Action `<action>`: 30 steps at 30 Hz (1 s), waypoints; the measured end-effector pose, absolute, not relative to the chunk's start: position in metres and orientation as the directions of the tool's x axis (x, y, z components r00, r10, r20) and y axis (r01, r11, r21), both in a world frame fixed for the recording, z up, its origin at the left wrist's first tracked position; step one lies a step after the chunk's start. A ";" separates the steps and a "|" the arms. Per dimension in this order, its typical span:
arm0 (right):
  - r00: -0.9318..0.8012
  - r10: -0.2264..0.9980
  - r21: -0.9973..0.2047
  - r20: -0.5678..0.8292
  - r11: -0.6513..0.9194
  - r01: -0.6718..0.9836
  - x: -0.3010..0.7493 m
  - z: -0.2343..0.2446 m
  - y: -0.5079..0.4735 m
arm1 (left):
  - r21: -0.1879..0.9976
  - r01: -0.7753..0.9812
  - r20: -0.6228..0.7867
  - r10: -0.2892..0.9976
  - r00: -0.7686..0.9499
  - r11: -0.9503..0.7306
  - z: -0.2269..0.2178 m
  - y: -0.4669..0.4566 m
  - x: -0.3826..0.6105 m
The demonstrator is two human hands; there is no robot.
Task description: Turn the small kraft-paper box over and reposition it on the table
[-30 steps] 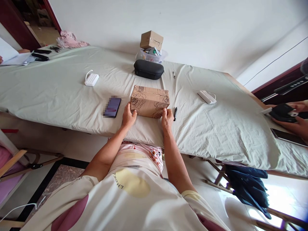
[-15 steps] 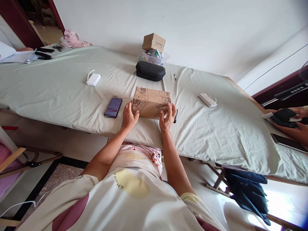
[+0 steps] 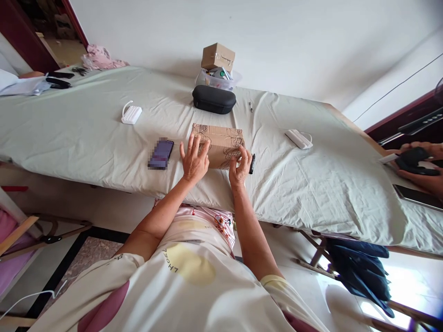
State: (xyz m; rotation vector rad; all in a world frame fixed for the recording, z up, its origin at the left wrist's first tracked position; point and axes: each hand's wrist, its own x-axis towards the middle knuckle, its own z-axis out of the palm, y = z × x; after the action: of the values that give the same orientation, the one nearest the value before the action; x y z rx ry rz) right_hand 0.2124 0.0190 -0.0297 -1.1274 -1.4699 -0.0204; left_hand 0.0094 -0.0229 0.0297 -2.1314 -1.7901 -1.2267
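Your left hand (image 3: 194,159) lies flat with fingers spread on the near left face of the scribbled cardboard box (image 3: 221,142), palm open against it. Your right hand (image 3: 239,166) is curled at the box's near right corner, fingertips touching the cardboard, not closed around anything. The box sits on the pale green sheet (image 3: 86,124) close to the table's near edge, with only a narrow strip of cloth between it and the drop.

Just right of your right hand lies a black marker (image 3: 252,163), almost touching your fingers. To the left, a dark phone (image 3: 161,153) lies near the box, apart from it. Behind the box a black zip case (image 3: 213,99) lies crosswise, with a clear tub (image 3: 217,80) and a small carton (image 3: 218,56) farther back against the wall. A white power bank (image 3: 131,113) lies well off to the left, another (image 3: 298,139) to the right, with bare sheet between them and the box. At the far right another person's hands (image 3: 420,168) hold a dark device.
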 end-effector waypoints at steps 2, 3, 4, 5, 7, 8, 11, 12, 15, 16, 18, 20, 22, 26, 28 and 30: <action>0.191 0.596 -0.563 0.780 0.536 0.629 0.212 -0.031 0.019 | 0.385 0.858 0.616 0.787 0.035 -0.340 0.031 -0.024 0.017; 0.189 0.591 -0.557 0.784 0.536 0.635 0.212 -0.031 0.019 | 0.374 0.856 0.612 0.788 0.062 -0.358 0.032 -0.024 0.022; 0.186 0.589 -0.550 0.787 0.532 0.643 0.212 -0.031 0.019 | 0.361 0.852 0.608 0.788 0.092 -0.378 0.033 -0.024 0.026; 0.182 0.589 -0.544 0.788 0.526 0.653 0.212 -0.031 0.019 | 0.348 0.848 0.604 0.787 0.123 -0.400 0.034 -0.025 0.031; 0.175 0.591 -0.536 0.787 0.517 0.668 0.213 -0.032 0.020 | 0.318 0.837 0.597 0.780 0.187 -0.445 0.037 -0.025 0.043; 0.174 0.587 -0.532 0.790 0.518 0.669 0.213 -0.032 0.020 | 0.302 0.830 0.593 0.774 0.221 -0.468 0.039 -0.025 0.049; 0.175 0.558 -0.518 0.811 0.546 0.658 0.214 -0.033 0.021 | 0.262 0.807 0.587 0.751 0.302 -0.529 0.041 -0.025 0.068; 0.173 0.551 -0.513 0.817 0.554 0.656 0.214 -0.033 0.022 | 0.256 0.801 0.591 0.744 0.313 -0.540 0.041 -0.025 0.074; 0.162 0.569 -0.515 0.806 0.540 0.666 0.215 -0.032 0.021 | 0.260 0.790 0.611 0.728 0.311 -0.556 0.041 -0.023 0.080; 0.160 0.585 -0.522 0.795 0.527 0.671 0.215 -0.031 0.020 | 0.262 0.788 0.613 0.726 0.310 -0.557 0.041 -0.022 0.078; 0.160 0.615 -0.539 0.772 0.500 0.678 0.215 -0.030 0.018 | 0.269 0.792 0.615 0.731 0.297 -0.548 0.043 -0.020 0.069; 0.159 0.633 -0.548 0.758 0.484 0.682 0.215 -0.028 0.016 | 0.290 0.806 0.623 0.741 0.251 -0.517 0.045 -0.016 0.053; 0.162 0.636 -0.551 0.755 0.481 0.682 0.214 -0.027 0.015 | 0.330 0.817 0.640 0.748 0.175 -0.473 0.044 -0.012 0.031; 0.174 0.647 -0.567 0.743 0.469 0.678 0.212 -0.026 0.015 | 0.454 0.791 0.681 0.732 -0.012 -0.410 0.031 0.002 -0.014; 0.189 0.662 -0.592 0.725 0.459 0.662 0.210 -0.026 0.016 | 0.534 0.744 0.680 0.727 -0.096 -0.402 0.020 0.008 -0.030; 0.238 0.676 -0.646 0.697 0.447 0.619 0.209 -0.026 0.017 | 0.587 0.688 0.674 0.729 -0.122 -0.427 0.009 0.011 -0.039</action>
State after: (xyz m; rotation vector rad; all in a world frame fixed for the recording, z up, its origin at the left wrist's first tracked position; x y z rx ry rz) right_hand 0.2086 0.0168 -0.0260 -1.2243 -1.4379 0.0570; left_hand -0.0385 0.0115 0.0094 -2.1063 -1.7014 -1.6684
